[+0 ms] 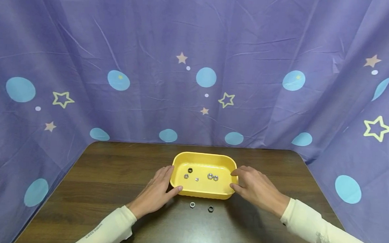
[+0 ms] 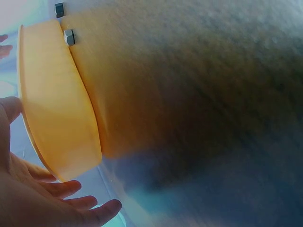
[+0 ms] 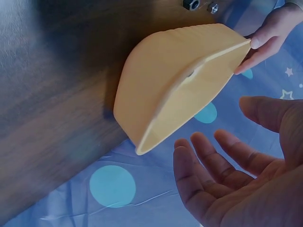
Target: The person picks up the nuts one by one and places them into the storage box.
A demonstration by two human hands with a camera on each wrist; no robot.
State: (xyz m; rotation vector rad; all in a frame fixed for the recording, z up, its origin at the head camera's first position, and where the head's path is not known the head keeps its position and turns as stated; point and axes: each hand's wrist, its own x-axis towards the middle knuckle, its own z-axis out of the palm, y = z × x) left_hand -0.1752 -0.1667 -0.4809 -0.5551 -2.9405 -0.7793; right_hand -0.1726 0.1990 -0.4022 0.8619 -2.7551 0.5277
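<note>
A yellow plastic bin with rounded corners sits on the table, holding several small metal nuts, among them a black nut and a silver nut. My left hand is at the bin's left end, its thumb touching the front rim and its fingers extended along the side. In the left wrist view those fingers are spread and fairly straight. My right hand is by the right end; the right wrist view shows its fingers loosely bent, apart from the bin, holding nothing.
In front of the bin, a silver nut and a black nut lie on the dark wooden table. A purple curtain with stars and blue dots hangs behind the table and along its sides.
</note>
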